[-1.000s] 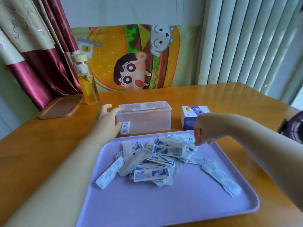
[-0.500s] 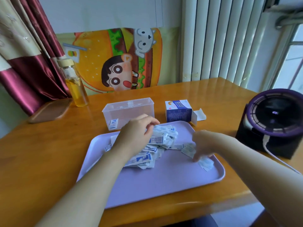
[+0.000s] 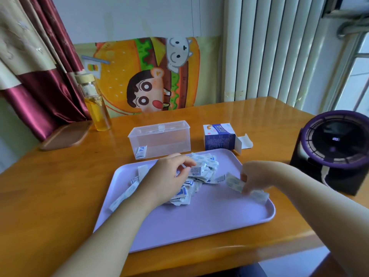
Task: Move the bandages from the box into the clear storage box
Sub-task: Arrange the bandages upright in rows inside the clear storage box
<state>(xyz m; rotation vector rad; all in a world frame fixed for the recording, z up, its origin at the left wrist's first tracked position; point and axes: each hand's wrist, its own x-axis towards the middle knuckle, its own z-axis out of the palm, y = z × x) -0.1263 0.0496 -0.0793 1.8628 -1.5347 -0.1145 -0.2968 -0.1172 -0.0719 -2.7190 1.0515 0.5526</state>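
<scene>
The right hand (image 3: 252, 177) pinched one bandage (image 3: 234, 181) right of centre, probably to lift it, while the left hand (image 3: 167, 177) curled loosely over the bandages (image 3: 196, 176) heaped on the purple tray (image 3: 209, 222), below the clear storage box (image 3: 159, 139) holding one bandage.

We see a glossy wooden table (image 3: 239, 114) against a pale wall (image 3: 129, 17), maroon curtains (image 3: 40, 96) left (daylight right), white vertical blinds (image 3: 279, 47).
</scene>
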